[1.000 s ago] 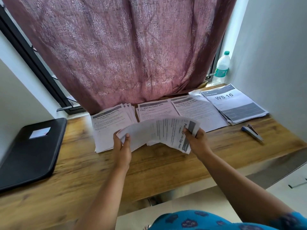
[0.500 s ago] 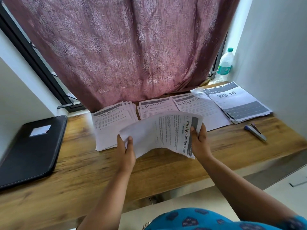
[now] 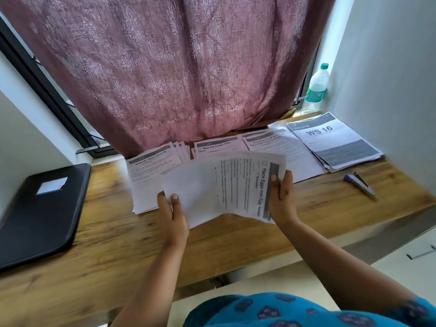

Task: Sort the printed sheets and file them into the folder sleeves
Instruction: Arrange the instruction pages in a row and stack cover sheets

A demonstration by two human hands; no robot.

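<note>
- Two hands hold a sheaf (image 3: 219, 187) of printed sheets above a wooden desk (image 3: 236, 241); the left hand (image 3: 173, 215) pinches its left edge, the right hand (image 3: 282, 199) grips its right edge.
- Four stacks (image 3: 335, 142) line the far edge below a curtain (image 3: 179, 67).
- A black folder (image 3: 42, 213) lies left, a stapler (image 3: 359, 184) right, a bottle (image 3: 316, 88) far right.

Bare forearms; a bright blue garment (image 3: 295, 311) with darker blue, possibly floral, patches covers the torso.

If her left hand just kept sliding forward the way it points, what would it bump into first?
Probably the Bedside Table Cleaning pile: the left hand, gripping the held sheets, points up the desk toward it. Depth is unclear, so it might pass above.
</note>
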